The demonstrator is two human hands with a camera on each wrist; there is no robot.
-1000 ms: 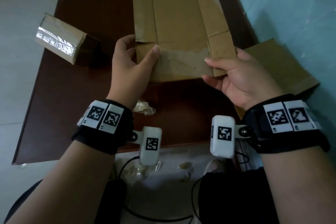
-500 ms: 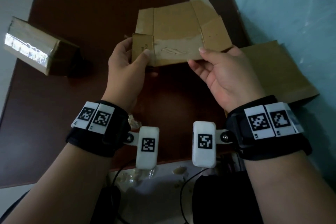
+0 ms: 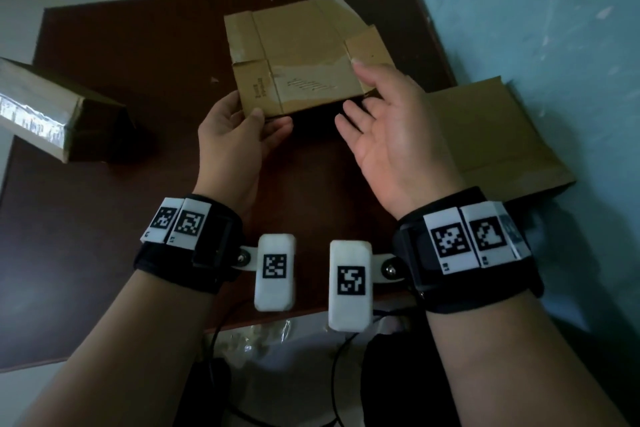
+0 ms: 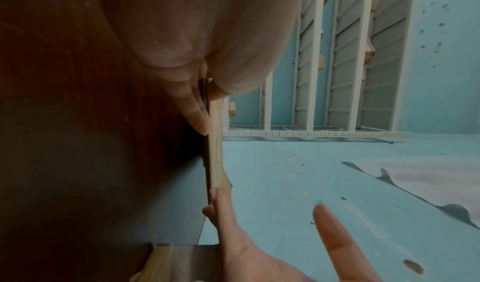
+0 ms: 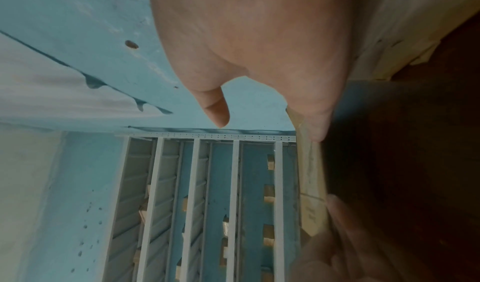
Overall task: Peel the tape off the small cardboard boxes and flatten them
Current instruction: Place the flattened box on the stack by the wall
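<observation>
1. The near left corner of the flattened box [image 3: 298,59] is being pinched by the left hand [image 3: 232,135], thumb on top, fingers underneath. It's being held just above the bench [image 3: 121,55], roughly mid-bench.
2. The right hand [image 3: 391,135] is being kept spread, palm up, fingers relaxed, with the fingertips [image 3: 360,68] touching the box's right edge. Nothing is being gripped on that side.
3. Judgement call: the sheet looks flat and tape-free already, so it's probably being set aside. The right palm is best being slid under as support so the flaps aren't being bent back.
4. A finished flat sheet [image 3: 491,146] is lying at the bench's right edge, so stacking there seems sensible.
5. The taped box [image 3: 52,111] is still waiting at the left, shiny tape [image 3: 27,114] intact, likely next.
</observation>
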